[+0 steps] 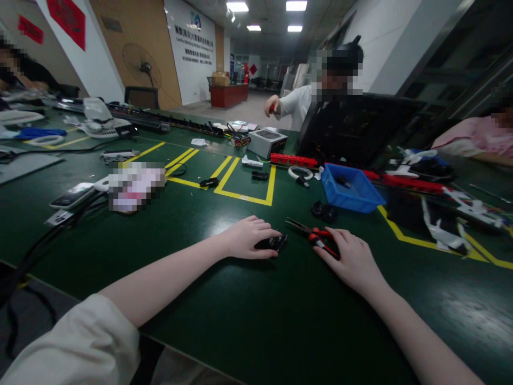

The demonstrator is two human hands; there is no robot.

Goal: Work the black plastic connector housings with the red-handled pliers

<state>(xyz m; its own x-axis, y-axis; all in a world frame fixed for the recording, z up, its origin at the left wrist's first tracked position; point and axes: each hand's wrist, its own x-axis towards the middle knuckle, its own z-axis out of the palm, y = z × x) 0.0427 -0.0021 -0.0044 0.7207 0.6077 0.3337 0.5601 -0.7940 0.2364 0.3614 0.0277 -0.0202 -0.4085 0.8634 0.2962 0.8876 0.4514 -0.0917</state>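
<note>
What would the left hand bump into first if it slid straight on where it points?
Probably the red-handled pliers in the right hand. The left hand points toward them, with the small black item it grips leading; depth is hard to judge, so it might pass just above.

Looks smooth and rather glossy on the green tabletop [312, 337], with soft reflections at near right. Appears to be metal at the tip of the pliers [316, 236], but shiny red-and-black plastic at the grip end. Seems hard plastic in the blue tray [355, 203] at right. Looks like dull grey metal on the far grilled box [267, 144]. Appears matt, soft cloth on the near left sleeve [76, 347].
</note>
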